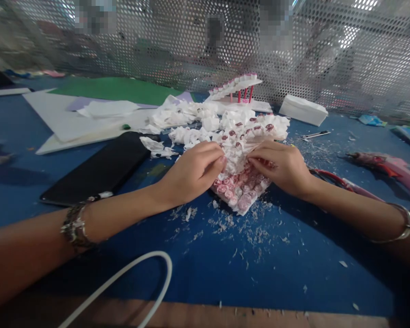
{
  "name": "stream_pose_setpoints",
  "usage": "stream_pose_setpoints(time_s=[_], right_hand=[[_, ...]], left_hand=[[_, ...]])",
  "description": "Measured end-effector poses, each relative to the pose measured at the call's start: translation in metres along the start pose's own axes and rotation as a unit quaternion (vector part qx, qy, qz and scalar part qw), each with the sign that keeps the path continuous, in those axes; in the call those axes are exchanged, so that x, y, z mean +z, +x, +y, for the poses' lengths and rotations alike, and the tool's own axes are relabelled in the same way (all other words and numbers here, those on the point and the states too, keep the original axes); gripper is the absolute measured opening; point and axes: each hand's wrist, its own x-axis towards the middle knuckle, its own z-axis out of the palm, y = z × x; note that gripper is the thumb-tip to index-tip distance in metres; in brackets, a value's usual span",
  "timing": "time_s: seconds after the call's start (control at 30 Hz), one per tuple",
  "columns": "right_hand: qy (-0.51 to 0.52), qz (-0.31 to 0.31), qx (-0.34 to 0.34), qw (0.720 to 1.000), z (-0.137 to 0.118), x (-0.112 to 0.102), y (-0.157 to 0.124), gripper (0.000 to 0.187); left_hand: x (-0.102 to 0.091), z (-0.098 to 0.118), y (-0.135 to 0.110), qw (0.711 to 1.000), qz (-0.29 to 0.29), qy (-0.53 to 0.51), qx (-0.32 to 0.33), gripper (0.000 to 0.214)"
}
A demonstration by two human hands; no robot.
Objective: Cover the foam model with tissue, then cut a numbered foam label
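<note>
A craft board covered in small rolled paper rosettes, pink and white (241,191), lies on the blue table cover. My left hand (194,171) rests on its left side with fingers curled in a pinch at the white rolls. My right hand (280,166) is on its right side, fingers pinched close on a small piece of the paper rolls. The two hands nearly meet over the middle of the board. Both wrists wear bracelets.
A black flat tablet-like slab (99,171) lies left. White paper scraps (191,116), white sheets (71,120), a green sheet (119,89), a small white stand on red posts (235,89), a white block (302,109), a cutter (316,135), a pink glue gun (386,166), a white cable (133,282). Perforated metal screen behind.
</note>
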Motion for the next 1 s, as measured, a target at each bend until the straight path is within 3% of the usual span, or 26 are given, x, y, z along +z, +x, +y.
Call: stream_pose_setpoints(time_s=[0.43,0.73,0.83,0.93,1.0], right_hand=[[0.139,0.007,0.035,0.99,-0.001,0.0,0.0,0.02],[0.105,-0.001,-0.008,0.994,0.0,-0.001,-0.001,0.023],[0.073,0.044,-0.037,0.996,-0.007,-0.013,0.001,0.022],[0.073,0.1,-0.023,0.992,-0.021,-0.027,0.003,0.021],[0.101,0.098,-0.02,0.99,-0.029,-0.032,0.003,0.019]], left_hand=[[0.003,-0.001,-0.001,1.0,0.002,0.01,0.02,0.03],[0.003,-0.003,0.0,0.999,0.002,0.014,0.028,0.03],[0.002,-0.003,0.001,0.999,0.002,0.033,0.033,0.032],[0.0,0.001,0.001,0.996,0.025,0.075,0.035,0.034],[-0.001,0.007,0.0,0.995,0.046,0.075,0.039,0.034]])
